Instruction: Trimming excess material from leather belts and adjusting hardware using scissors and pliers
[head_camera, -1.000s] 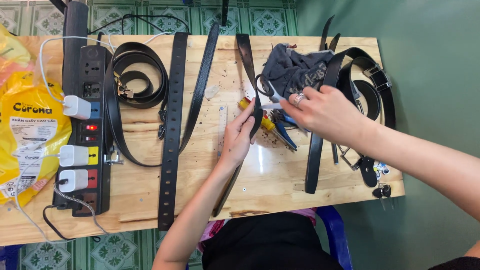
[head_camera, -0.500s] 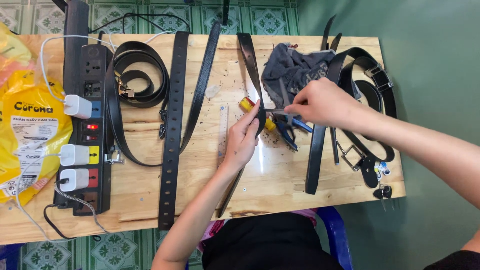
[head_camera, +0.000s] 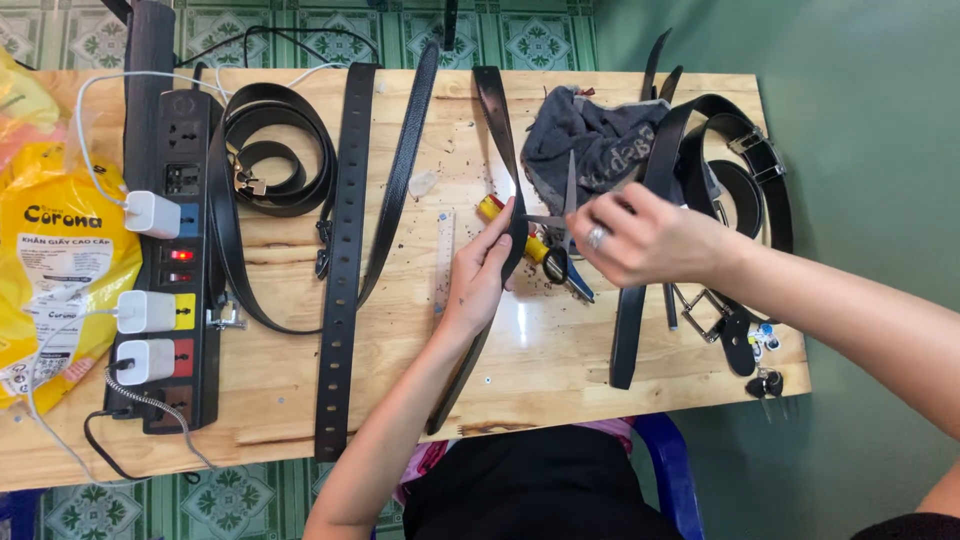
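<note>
My left hand (head_camera: 480, 275) grips a long black belt strap (head_camera: 497, 110) that runs from the far table edge down toward me. The fingers pinch the strap near its middle. My right hand (head_camera: 650, 240) holds a pair of scissors (head_camera: 568, 195) with the blades spread apart. One blade points up and the other points left at the strap, just right of my left fingers. A yellow-handled tool (head_camera: 540, 250) lies on the wooden table (head_camera: 560, 340) under the scissors.
A grey cloth (head_camera: 590, 140) and several black belts (head_camera: 740, 160) lie at the right. A coiled belt (head_camera: 275, 150), a punched belt (head_camera: 345, 250) and a clear ruler (head_camera: 443, 255) lie left of centre. A power strip (head_camera: 170, 150) and a yellow bag (head_camera: 60, 260) sit at far left.
My right hand has moved left from the belts and cloth, bringing the scissors up to the strap. My left hand has stayed on the strap.
</note>
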